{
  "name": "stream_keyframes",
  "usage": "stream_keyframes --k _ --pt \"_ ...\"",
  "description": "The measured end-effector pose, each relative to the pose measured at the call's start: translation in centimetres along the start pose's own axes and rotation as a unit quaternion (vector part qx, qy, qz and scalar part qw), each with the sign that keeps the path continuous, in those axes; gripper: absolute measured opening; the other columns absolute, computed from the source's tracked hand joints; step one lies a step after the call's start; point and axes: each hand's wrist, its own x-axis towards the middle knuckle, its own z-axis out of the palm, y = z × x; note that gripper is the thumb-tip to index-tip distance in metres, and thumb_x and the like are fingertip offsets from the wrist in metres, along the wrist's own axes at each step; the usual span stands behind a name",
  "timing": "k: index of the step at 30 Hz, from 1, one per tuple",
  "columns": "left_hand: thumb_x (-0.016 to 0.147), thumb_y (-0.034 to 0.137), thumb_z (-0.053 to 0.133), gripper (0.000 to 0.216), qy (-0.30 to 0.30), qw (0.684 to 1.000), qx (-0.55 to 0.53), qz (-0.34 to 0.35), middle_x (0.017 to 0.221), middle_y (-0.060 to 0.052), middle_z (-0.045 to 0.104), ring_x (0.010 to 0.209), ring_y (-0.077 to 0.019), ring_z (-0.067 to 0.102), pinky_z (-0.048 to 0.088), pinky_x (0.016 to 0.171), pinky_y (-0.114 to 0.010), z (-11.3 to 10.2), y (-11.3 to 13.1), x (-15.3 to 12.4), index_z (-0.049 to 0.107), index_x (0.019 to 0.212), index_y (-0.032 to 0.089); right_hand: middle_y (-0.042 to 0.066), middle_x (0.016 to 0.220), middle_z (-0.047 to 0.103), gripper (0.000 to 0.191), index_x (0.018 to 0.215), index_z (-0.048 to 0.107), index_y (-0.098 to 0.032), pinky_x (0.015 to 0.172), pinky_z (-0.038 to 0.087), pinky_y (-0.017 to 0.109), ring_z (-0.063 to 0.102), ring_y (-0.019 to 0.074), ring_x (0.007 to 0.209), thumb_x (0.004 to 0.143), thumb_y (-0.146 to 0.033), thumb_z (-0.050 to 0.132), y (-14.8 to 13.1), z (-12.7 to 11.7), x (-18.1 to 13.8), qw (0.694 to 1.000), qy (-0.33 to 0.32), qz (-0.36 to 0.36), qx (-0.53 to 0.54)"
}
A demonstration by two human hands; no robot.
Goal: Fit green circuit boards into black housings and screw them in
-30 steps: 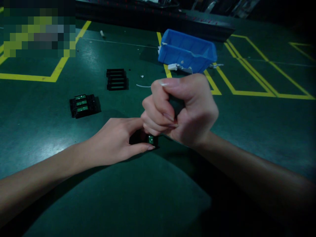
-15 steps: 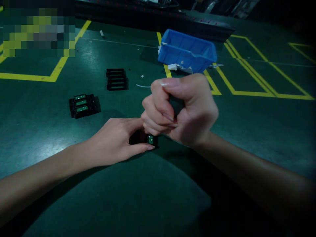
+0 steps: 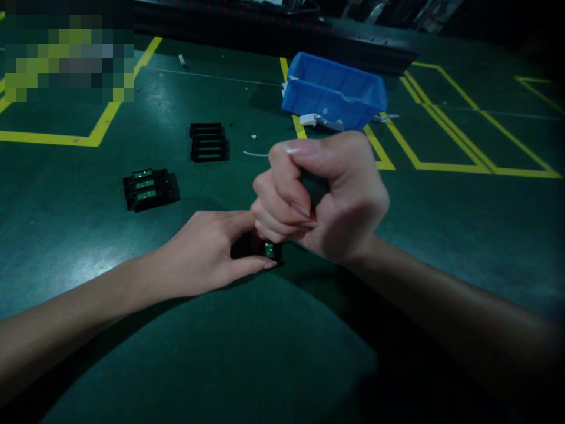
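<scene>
My left hand [image 3: 209,253] reaches in from the left, its thumb and fingers closed around a small black plastic frame. A green circuit board [image 3: 269,250] shows at the frame's right end, just above my thumb tip. Most of that piece is hidden under the hand. Directly above it my right hand [image 3: 324,194] is curled into a fist, with something dark between fingers and palm that I cannot make out. To the left lies a black frame [image 3: 162,187] with several green boards set in it. Behind that is a slotted black frame [image 3: 208,142] with no boards visible.
A blue plastic bin [image 3: 335,94] with torn white labels stands beyond my right hand. A thin white strip [image 3: 255,154] and small scraps lie on the green surface [image 3: 212,359], which carries yellow tape lines [image 3: 48,138]. A dark ledge [image 3: 265,38] runs across the back.
</scene>
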Motion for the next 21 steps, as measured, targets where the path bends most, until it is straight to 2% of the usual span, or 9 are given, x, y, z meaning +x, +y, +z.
stream_keyframes --k 4,9,18,21 --pt "0.091 0.049 0.065 0.035 -0.009 1.0 0.015 -0.006 0.092 -0.002 0.072 0.077 -0.0181 0.066 0.045 0.068 -0.03 -0.1 0.1 0.0 0.067 0.105 0.017 -0.003 0.041 0.027 0.055 0.046 0.035 -0.02 0.038 0.023 0.025 0.023 0.0094 0.035 0.1 -0.015 0.03 0.1 0.0 0.0 1.0 0.007 -0.004 0.005" --pt "0.091 0.051 0.063 0.035 -0.02 1.0 0.015 -0.018 0.088 -0.003 0.071 0.074 -0.018 0.064 0.044 0.065 -0.029 -0.2 0.3 0.1 0.067 0.099 0.016 -0.004 0.041 0.027 0.054 0.047 0.035 -0.019 0.037 0.021 0.024 0.021 0.0085 0.034 0.1 -0.016 0.029 0.5 0.0 0.0 1.0 -0.004 -0.005 0.025" --pt "0.09 0.051 0.064 0.037 -0.015 1.0 0.01 -0.011 0.091 -0.002 0.071 0.075 -0.017 0.064 0.044 0.066 -0.028 -0.2 0.2 -0.1 0.067 0.104 0.017 -0.005 0.043 0.03 0.048 0.048 0.039 -0.019 0.037 0.023 0.024 0.025 0.0076 0.034 0.096 -0.024 0.042 1.1 -0.5 -0.1 0.998 -0.003 -0.033 0.051" --pt "0.091 0.05 0.064 0.035 -0.006 1.0 -0.002 0.004 0.092 0.0 0.071 0.076 -0.0157 0.065 0.044 0.066 -0.028 -0.1 0.1 0.0 0.065 0.107 0.019 -0.004 0.045 0.031 0.05 0.05 0.04 -0.019 0.039 0.026 0.024 0.025 0.0086 0.037 0.099 -0.021 0.035 0.7 -0.6 -0.3 0.999 -0.007 -0.026 0.038"
